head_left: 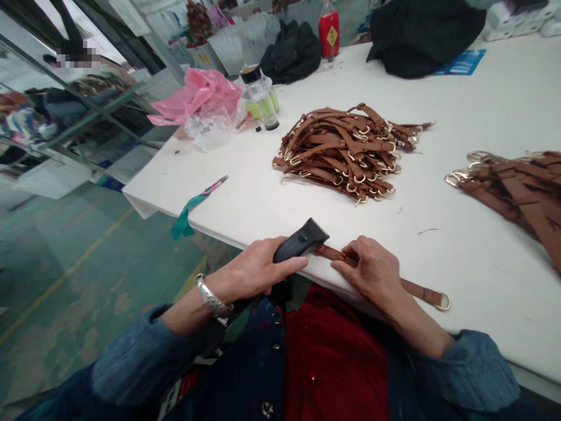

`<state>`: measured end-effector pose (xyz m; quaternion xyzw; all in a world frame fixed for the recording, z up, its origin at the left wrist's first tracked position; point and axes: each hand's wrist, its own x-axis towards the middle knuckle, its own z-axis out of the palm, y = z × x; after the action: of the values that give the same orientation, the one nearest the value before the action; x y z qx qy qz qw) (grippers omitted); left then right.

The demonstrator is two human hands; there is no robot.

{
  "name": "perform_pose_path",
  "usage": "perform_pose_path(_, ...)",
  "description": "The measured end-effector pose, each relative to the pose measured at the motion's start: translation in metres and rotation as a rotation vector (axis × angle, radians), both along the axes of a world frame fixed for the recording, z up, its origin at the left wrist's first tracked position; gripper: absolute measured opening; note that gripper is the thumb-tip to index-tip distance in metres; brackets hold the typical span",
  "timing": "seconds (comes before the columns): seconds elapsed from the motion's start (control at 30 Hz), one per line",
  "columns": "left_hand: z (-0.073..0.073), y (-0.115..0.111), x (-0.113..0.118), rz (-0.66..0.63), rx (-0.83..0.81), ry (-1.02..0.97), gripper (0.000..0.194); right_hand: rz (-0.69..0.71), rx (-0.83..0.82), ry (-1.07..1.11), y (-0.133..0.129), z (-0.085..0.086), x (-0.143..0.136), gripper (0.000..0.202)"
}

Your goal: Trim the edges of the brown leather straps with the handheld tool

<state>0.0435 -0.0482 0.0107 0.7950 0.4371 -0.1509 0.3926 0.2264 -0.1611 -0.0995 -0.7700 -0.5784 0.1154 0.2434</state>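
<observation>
My left hand [258,266] is wrapped round a black handheld tool [302,241], shaped like a hair clipper, with a small switch and a wide flat head. The head is over the left end of a brown leather strap [423,292] at the table's near edge; whether they touch I cannot tell. My right hand [372,269] pinches this strap between thumb and fingers, covering its middle. The strap's right end carries a gold ring [445,301] and lies on the table. Ahead is a heap of similar brown straps [337,152] with gold-coloured rings.
More brown straps [521,193] lie on the white table [460,117] at right. Snips [217,184] with green cloth lie near the left edge. Behind are a pink plastic bag [201,90], glass bottles [265,105], a red bottle [329,32] and black cloth [425,38]. A person [87,76] is at far left.
</observation>
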Motion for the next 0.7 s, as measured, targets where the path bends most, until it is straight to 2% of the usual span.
perform_pose_path(0.07,0.002,-0.007,-0.004,-0.037,-0.028,0.011,0.049,0.000,0.000,0.012,0.000,0.001,0.000,0.022)
perform_pose_path(0.17,-0.002,-0.012,0.001,-0.062,-0.003,0.000,0.046,0.003,0.006,0.017,0.000,0.001,-0.001,0.021)
perform_pose_path(0.4,-0.022,0.006,0.020,-0.072,0.017,-0.088,0.054,-0.013,0.009,-0.040,0.001,-0.001,0.001,0.024)
perform_pose_path(0.53,-0.017,0.007,0.011,-0.061,0.114,-0.094,0.058,0.004,0.018,-0.029,0.000,-0.002,0.001,0.024)
perform_pose_path(0.7,-0.011,-0.011,-0.001,-0.032,-0.015,-0.019,0.058,-0.004,0.053,-0.006,0.000,-0.005,-0.001,0.021)
